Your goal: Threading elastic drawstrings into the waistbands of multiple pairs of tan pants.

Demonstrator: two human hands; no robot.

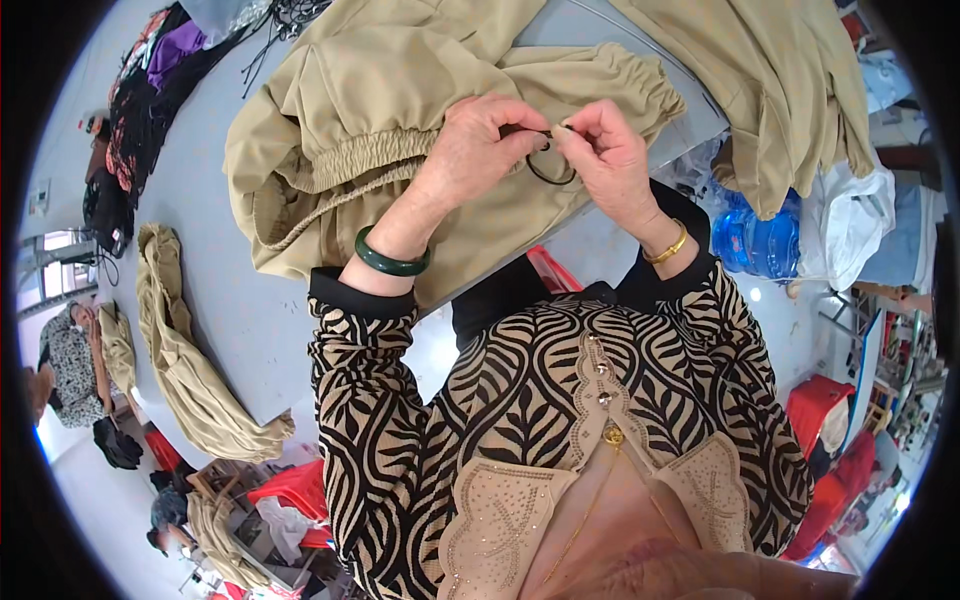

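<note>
A thin black cord [553, 181] hangs in a small loop between my two hands. My left hand [480, 146], with a dark green bangle on its wrist, pinches the cord between thumb and forefinger. Close beside it, my right hand [609, 161] grips the cord with its fingertips; a gold bracelet circles that wrist. Fingers partly hide the cord where it meets them. Beneath both hands lies a khaki garment [360, 97] with a gathered elastic waistband [375, 154] and a gathered cuff [660, 94].
The garment rests on a grey table [217, 157]. Another khaki piece [180, 360] lies along its left edge, with more khaki cloth [757, 82] at right. Black cords [289, 19] and dark fabric [157, 112] sit far left. A blue water bottle [757, 240] stands right. Other people are in the background.
</note>
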